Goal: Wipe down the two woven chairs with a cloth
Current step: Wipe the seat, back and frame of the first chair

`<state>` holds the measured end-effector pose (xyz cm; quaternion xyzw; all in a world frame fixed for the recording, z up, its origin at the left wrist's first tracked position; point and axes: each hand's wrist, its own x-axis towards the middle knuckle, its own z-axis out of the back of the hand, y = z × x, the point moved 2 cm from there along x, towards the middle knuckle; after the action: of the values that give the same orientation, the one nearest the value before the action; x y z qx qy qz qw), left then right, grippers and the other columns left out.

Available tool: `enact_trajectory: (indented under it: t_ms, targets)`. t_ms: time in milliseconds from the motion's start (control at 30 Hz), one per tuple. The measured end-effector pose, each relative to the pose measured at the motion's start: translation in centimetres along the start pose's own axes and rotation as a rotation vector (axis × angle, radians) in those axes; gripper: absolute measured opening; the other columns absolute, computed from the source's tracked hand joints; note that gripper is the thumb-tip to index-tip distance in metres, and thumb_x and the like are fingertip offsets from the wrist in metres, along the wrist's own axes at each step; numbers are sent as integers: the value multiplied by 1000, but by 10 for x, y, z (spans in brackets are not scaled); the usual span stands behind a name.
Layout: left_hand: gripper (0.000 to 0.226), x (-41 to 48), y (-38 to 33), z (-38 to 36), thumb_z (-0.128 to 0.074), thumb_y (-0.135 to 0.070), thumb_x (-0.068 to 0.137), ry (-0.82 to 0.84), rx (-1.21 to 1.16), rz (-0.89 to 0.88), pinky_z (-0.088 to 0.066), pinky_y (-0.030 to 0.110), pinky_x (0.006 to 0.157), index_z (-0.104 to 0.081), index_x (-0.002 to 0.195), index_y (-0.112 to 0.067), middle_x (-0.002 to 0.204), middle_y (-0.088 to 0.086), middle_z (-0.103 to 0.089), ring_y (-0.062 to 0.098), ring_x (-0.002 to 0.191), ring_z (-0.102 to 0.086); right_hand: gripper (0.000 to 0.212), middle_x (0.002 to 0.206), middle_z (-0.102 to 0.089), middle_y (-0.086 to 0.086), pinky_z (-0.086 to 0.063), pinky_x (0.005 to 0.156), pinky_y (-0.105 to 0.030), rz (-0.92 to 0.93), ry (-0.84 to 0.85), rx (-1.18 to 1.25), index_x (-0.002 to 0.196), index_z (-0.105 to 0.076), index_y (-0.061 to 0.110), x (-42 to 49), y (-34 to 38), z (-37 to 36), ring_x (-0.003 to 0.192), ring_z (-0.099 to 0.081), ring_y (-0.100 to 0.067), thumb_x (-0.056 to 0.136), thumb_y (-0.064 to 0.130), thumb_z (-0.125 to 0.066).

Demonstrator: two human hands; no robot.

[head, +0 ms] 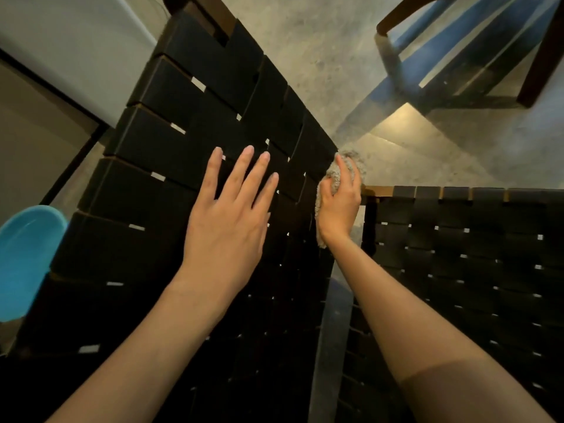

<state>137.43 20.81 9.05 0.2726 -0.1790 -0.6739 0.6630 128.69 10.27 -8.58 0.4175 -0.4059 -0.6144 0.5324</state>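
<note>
Wiping the right edge of the first chair

The right hand [338, 203] has its fingers curled round the fuzzy beige cloth [355, 161] and is pressing it against the far right edge of the left woven chair [183, 141]. The left hand [227, 215] lies flat on the black webbing, fingers straight and spread, and I'd guess it's just steadying things. The right woven chair [457, 254] sits just beside it with no hand on it, so I reckon that's the later step. The next move probably calls for dragging the cloth along that edge with the bracing hand planted. There's a blue basin [27, 254] at near left.
</note>
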Motion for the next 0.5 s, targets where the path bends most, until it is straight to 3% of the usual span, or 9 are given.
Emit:
enact_trajectory:
  t_ms: [100, 233, 400, 500]
  targets:
    - [55, 0, -5, -9, -18, -39, 99, -32, 11, 0, 15, 52, 112, -10, 150, -20, 158, 16, 6, 30, 146, 8, 44, 150, -31, -6, -31, 112, -34, -63, 34, -36, 141, -43, 18, 3, -21, 2, 138, -30, -20, 97, 13, -48]
    - [56, -5, -5, -10, -20, -40, 99, -40, -8, -7, 9, 53, 115, -10, 150, -20, 158, 18, 8, 30, 146, 9, 45, 152, -26, -7, -28, 101, -20, -186, 53, -12, 145, -34, 19, 1, -25, 2, 136, -33, -20, 101, 20, -41]
    - [60, -23, -10, -9, -28, -39, 100, 16, -17, 18, 12, 53, 113, -2, 150, -20, 156, 18, 16, 30, 145, 16, 47, 153, -27, -8, -24, 92, -17, -262, 135, -84, 147, -30, 19, -33, -22, 10, 135, -33, -20, 102, 24, -39]
    - [63, -42, -10, -6, -33, -37, 100, 65, -41, 16, 15, 51, 113, 1, 150, -18, 156, 17, 17, 30, 144, 18, 49, 154, -26, -7, -22, 95, -19, -269, 224, -105, 149, -26, 19, -74, -18, 19, 137, -31, -19, 102, 25, -38]
